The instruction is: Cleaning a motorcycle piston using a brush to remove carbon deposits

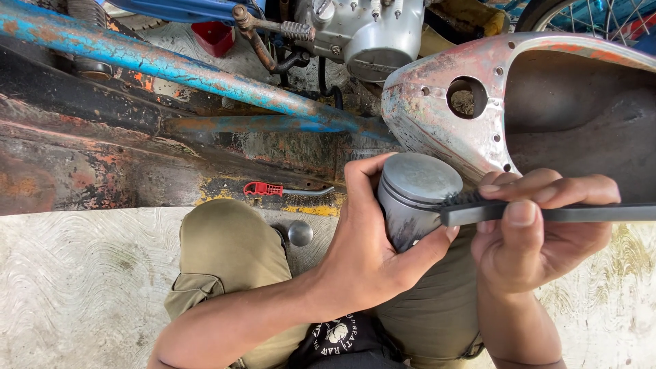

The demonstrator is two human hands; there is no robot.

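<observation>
My left hand [365, 239] grips a grey metal piston [417, 195], crown facing up, fingers wrapped around its skirt and thumb under its side. My right hand [540, 232] holds a black brush [547, 212] by its long flat handle, with the bristled end resting against the piston's upper side. Both hands are over my lap, above khaki trousers [225, 253].
A rusty stripped motorcycle body shell [437, 116] lies just beyond the hands, a rusty blue frame tube [171, 65] to the left, an engine [372, 34] behind. A red-handled wire brush [287, 190] and a small round metal part [300, 233] lie on the ground near my knee.
</observation>
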